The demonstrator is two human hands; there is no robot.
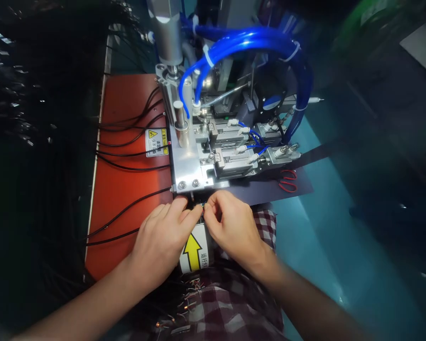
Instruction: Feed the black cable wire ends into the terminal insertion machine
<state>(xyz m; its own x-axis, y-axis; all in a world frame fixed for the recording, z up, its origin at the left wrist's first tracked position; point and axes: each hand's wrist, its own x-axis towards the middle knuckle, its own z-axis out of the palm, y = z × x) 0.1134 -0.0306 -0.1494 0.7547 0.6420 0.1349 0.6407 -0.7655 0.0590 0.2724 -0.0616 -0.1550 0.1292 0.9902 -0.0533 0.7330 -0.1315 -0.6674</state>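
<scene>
Just below the front edge of the metal machine (190,166), my two hands meet at a tiny greenish piece too small to make out. My left hand (161,237) has its fingers pressed together at the machine's lower corner, thumb toward the piece. Thumb and forefinger of my right hand (232,225) are pinched at the piece's right side. Beneath the hands is a white label with a yellow arrow (192,251). Black cables (128,208) run from the machine's left side across an orange-red surface (124,184).
Thick blue air tubes (252,40) arch over the machine. Red-handled scissors (288,181) lie on the dark plate to the right. A bundle of black cables (39,71) fills the far left. Checkered cloth (230,303) and thin wire ends (188,308) are at the bottom.
</scene>
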